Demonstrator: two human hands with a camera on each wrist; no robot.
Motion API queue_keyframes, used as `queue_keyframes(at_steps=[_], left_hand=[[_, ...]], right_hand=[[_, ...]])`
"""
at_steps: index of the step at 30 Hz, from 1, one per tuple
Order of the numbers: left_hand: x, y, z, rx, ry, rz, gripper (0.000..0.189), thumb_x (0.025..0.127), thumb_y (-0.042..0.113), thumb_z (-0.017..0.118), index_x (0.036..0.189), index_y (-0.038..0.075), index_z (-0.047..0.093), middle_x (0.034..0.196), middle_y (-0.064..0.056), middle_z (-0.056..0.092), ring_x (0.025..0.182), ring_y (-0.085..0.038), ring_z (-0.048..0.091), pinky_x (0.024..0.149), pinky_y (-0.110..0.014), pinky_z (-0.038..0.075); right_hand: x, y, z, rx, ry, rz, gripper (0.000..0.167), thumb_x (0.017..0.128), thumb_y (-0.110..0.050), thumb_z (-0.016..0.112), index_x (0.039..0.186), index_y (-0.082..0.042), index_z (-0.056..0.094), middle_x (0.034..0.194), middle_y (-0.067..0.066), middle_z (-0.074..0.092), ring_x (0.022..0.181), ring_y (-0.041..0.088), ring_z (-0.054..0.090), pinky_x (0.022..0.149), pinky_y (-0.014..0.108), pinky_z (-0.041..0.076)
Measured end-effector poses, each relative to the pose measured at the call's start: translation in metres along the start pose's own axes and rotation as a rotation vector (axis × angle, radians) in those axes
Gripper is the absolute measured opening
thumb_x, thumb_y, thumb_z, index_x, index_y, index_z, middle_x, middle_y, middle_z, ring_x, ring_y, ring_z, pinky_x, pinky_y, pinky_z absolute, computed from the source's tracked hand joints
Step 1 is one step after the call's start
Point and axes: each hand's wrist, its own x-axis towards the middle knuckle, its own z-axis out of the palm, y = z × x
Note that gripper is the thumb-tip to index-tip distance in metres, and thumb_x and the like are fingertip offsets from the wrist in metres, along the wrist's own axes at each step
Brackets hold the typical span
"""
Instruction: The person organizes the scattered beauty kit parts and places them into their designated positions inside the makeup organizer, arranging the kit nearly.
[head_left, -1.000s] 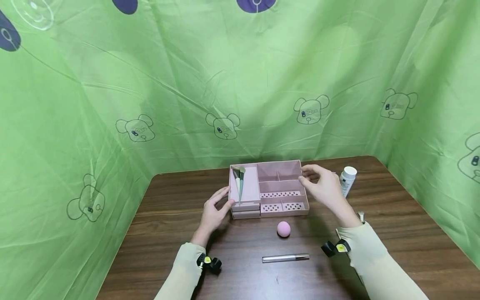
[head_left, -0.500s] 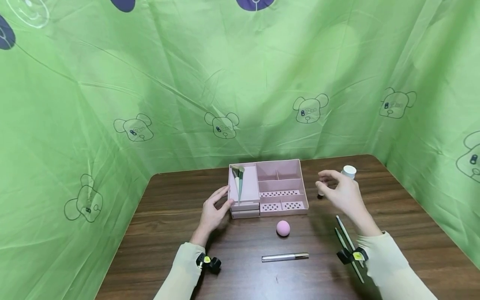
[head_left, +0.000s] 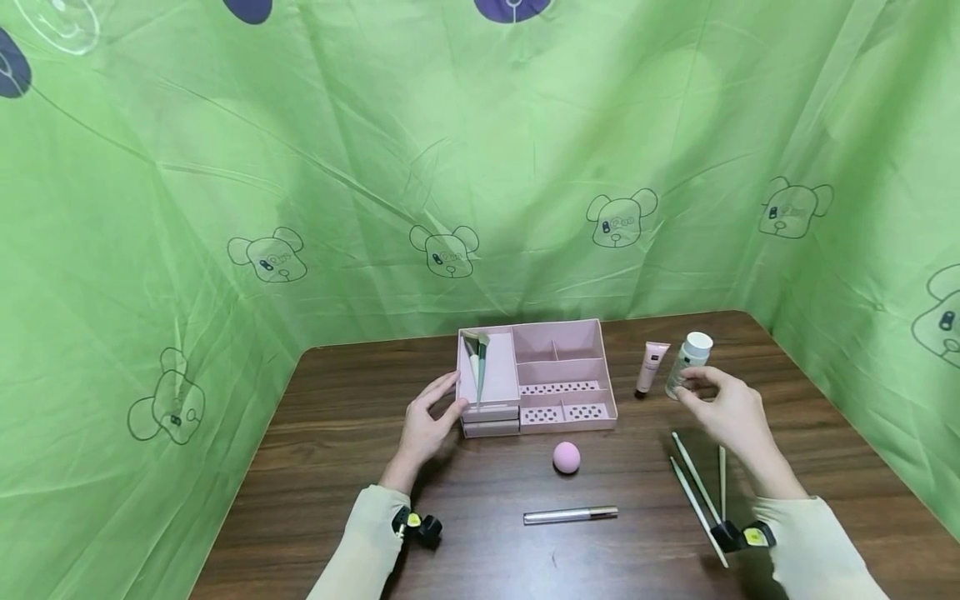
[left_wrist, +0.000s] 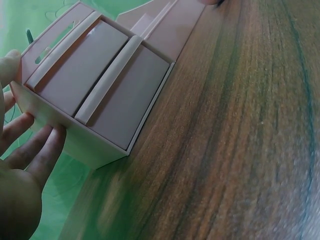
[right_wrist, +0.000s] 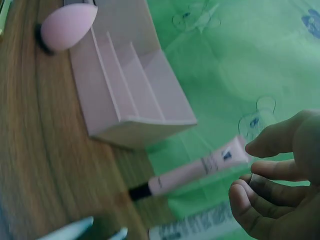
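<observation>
A pink makeup organizer (head_left: 567, 375) stands at the back middle of the table, with two drawers on its left part. Two makeup brushes (head_left: 481, 367) lie in its top tray. My left hand (head_left: 426, 423) rests on the organizer's left front corner, fingers along the side and thumb near the top edge (left_wrist: 30, 120). My right hand (head_left: 726, 408) is right at a white-capped bottle (head_left: 690, 358), fingers loosely bent and nothing between them. Beside the bottle, a pink squeeze tube (head_left: 651, 367) stands upright on its dark cap; the right wrist view shows the tube (right_wrist: 195, 172) near the fingertips.
A pink makeup sponge (head_left: 566, 457) sits in front of the organizer. Closer to me lies a silver pen-like stick (head_left: 570, 515). Several slender pale green sticks (head_left: 693, 500) lie at the right, partly under my right wrist. A green curtain (head_left: 480, 208) hangs behind the table.
My right hand has moved right from the organizer's right edge to the bottle, passing the tube's place. The tube, earlier hidden, now shows standing. The left hand has stayed on the organizer.
</observation>
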Motion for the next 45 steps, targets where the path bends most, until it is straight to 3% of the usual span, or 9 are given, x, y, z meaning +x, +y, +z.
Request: queue_keyframes(at_steps=[4, 9, 17, 20, 24, 27, 30, 38, 45], left_hand=[[-0.001, -0.022, 0.003, -0.013, 0.014, -0.015, 0.047, 0.087, 0.013, 0.074, 0.131, 0.007, 0.062, 0.136, -0.012, 0.059, 0.118, -0.034, 0.061, 0.108, -0.015, 0.036], [-0.002, -0.022, 0.003, -0.007, 0.008, -0.003, 0.047, 0.087, 0.019, 0.074, 0.132, 0.011, 0.062, 0.136, -0.006, 0.06, 0.118, -0.031, 0.061, 0.109, -0.018, 0.038], [-0.001, -0.019, 0.003, 0.008, 0.016, -0.01, 0.046, 0.087, 0.018, 0.075, 0.131, 0.012, 0.063, 0.135, -0.007, 0.06, 0.12, -0.024, 0.061, 0.109, -0.018, 0.037], [0.0, -0.014, 0.004, 0.013, 0.025, 0.005, 0.046, 0.087, 0.011, 0.074, 0.131, 0.006, 0.062, 0.134, -0.014, 0.06, 0.119, -0.03, 0.061, 0.109, -0.016, 0.036], [0.001, 0.006, 0.001, 0.022, 0.026, 0.033, 0.045, 0.086, 0.005, 0.072, 0.128, -0.004, 0.061, 0.132, -0.023, 0.059, 0.115, -0.037, 0.061, 0.109, -0.019, 0.038], [0.001, 0.02, -0.002, 0.026, 0.01, 0.036, 0.044, 0.086, 0.004, 0.072, 0.127, -0.007, 0.06, 0.13, -0.026, 0.059, 0.114, -0.04, 0.062, 0.108, -0.023, 0.041], [0.0, 0.022, -0.003, 0.031, -0.001, 0.027, 0.044, 0.087, 0.005, 0.072, 0.127, -0.007, 0.06, 0.13, -0.026, 0.059, 0.114, -0.04, 0.061, 0.108, -0.027, 0.042], [-0.001, -0.012, 0.003, 0.029, 0.022, -0.002, 0.046, 0.086, 0.011, 0.074, 0.13, 0.004, 0.062, 0.134, -0.014, 0.06, 0.119, -0.032, 0.061, 0.11, -0.021, 0.037], [-0.002, -0.019, 0.003, 0.018, 0.013, 0.002, 0.047, 0.088, 0.021, 0.074, 0.132, 0.012, 0.062, 0.135, -0.005, 0.061, 0.119, -0.024, 0.062, 0.109, -0.021, 0.039]], right_hand=[[-0.001, 0.014, -0.001, -0.013, 0.001, 0.016, 0.027, 0.087, -0.022, 0.07, 0.109, -0.006, 0.07, 0.092, 0.012, 0.074, 0.069, -0.016, 0.052, 0.059, 0.024, 0.043], [-0.005, 0.03, 0.001, -0.041, -0.006, 0.018, 0.025, 0.086, -0.022, 0.07, 0.106, -0.007, 0.07, 0.092, 0.013, 0.075, 0.069, -0.015, 0.051, 0.068, 0.036, 0.045], [-0.011, 0.046, 0.001, -0.084, -0.021, 0.029, 0.027, 0.085, -0.02, 0.07, 0.107, -0.003, 0.069, 0.09, 0.015, 0.074, 0.074, 0.017, 0.067, 0.073, 0.047, 0.046], [-0.013, 0.053, 0.001, -0.112, -0.043, 0.043, 0.029, 0.085, -0.02, 0.069, 0.107, 0.0, 0.068, 0.088, 0.015, 0.073, 0.078, 0.031, 0.068, 0.071, 0.049, 0.046], [-0.016, 0.062, 0.001, -0.165, -0.093, 0.095, 0.034, 0.085, -0.021, 0.068, 0.111, 0.002, 0.064, 0.091, 0.02, 0.071, 0.088, 0.047, 0.064, 0.07, 0.053, 0.047], [-0.018, 0.068, 0.0, -0.205, -0.147, 0.144, 0.038, 0.086, -0.023, 0.067, 0.113, 0.003, 0.062, 0.096, 0.023, 0.07, 0.092, 0.053, 0.06, 0.069, 0.056, 0.047], [-0.021, 0.072, 0.001, -0.218, -0.197, 0.177, 0.041, 0.086, -0.025, 0.067, 0.115, 0.003, 0.06, 0.098, 0.023, 0.069, 0.093, 0.054, 0.059, 0.068, 0.055, 0.046], [-0.027, 0.078, 0.006, -0.218, -0.222, 0.178, 0.044, 0.083, -0.028, 0.071, 0.112, 0.003, 0.061, 0.089, 0.017, 0.07, 0.087, 0.049, 0.062, 0.063, 0.05, 0.045], [-0.031, 0.079, 0.011, -0.246, -0.276, 0.201, 0.037, 0.078, -0.023, 0.073, 0.102, 0.004, 0.064, 0.084, 0.02, 0.068, 0.088, 0.056, 0.059, 0.062, 0.056, 0.045]])
